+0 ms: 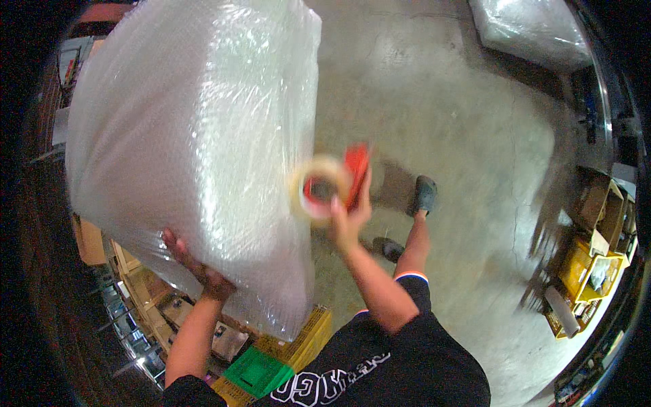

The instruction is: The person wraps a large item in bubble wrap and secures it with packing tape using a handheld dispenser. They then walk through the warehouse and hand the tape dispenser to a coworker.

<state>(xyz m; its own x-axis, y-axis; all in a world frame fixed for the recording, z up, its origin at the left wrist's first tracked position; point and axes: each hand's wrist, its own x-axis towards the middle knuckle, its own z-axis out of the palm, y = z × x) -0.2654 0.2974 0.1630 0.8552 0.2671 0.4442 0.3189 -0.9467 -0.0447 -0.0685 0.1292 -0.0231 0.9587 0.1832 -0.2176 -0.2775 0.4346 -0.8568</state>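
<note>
Lettered black shirt (427, 363), right hand (352, 221) gripping tape dispenser (354, 168)

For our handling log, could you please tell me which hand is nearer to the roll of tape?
Right: the right hand holds the red dispenser carrying the roll of tape. The left hand is against the bubble-wrapped bundle, farther off to the tape's left.
</note>
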